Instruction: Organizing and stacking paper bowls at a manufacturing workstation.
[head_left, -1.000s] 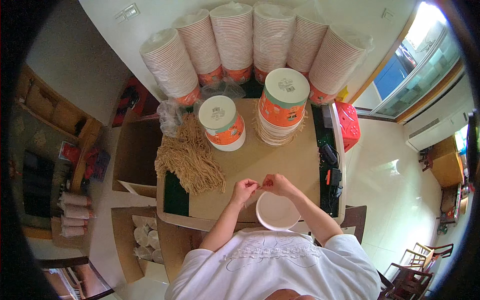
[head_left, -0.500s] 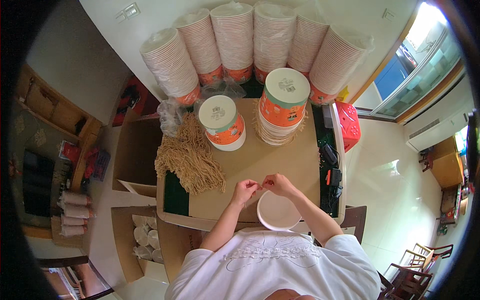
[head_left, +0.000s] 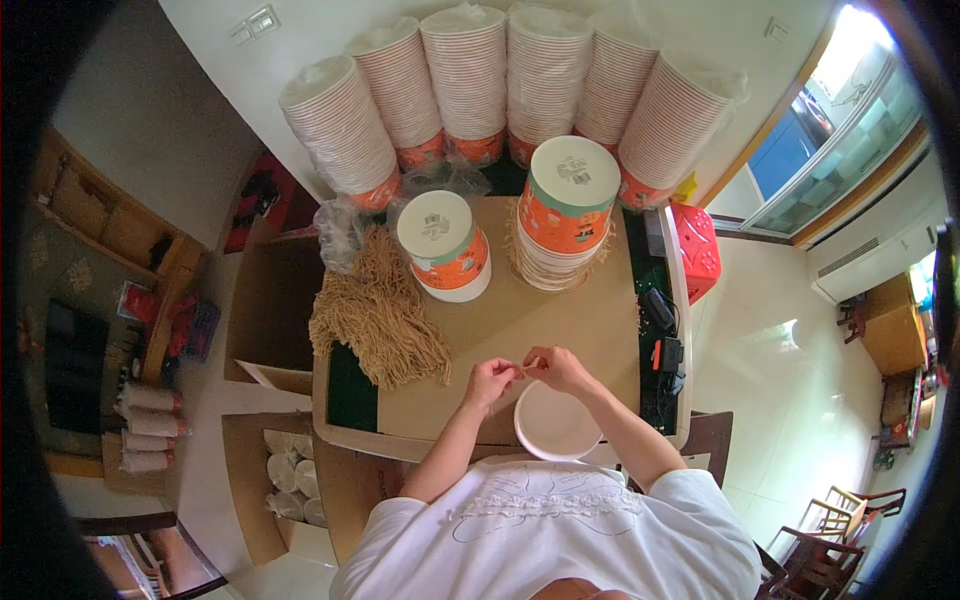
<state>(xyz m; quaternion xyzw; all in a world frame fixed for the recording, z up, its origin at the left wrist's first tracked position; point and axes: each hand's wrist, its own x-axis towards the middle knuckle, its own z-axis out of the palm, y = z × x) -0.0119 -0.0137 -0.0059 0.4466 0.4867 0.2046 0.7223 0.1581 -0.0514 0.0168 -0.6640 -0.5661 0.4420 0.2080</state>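
Note:
Just beyond a white paper bucket point(head_left: 558, 420), my left hand point(head_left: 492, 384) and my right hand point(head_left: 558, 368) meet fingertip to fingertip. Both are pinched closed on what looks like a thin tan cord, mostly hidden by the fingers. The bucket stands at the table's near edge with its mouth up, below my right wrist. Left of my hands lies a heap of tan cords point(head_left: 385, 330). Farther off stand a short upside-down bucket stack point(head_left: 445, 265) and a taller orange one point(head_left: 565, 222), with cord loops around the taller one's lower part.
Several tall stacks of wrapped paper buckets point(head_left: 465, 85) line the wall behind the table. Cardboard point(head_left: 500, 330) covers the tabletop middle. Black devices and cables point(head_left: 662, 350) lie along the right edge, beside a red stool point(head_left: 695, 250). An open carton point(head_left: 255, 480) stands at lower left.
My fingers shift very slightly while staying pinched together. The bucket, the stacks and the cord heap stay in place.

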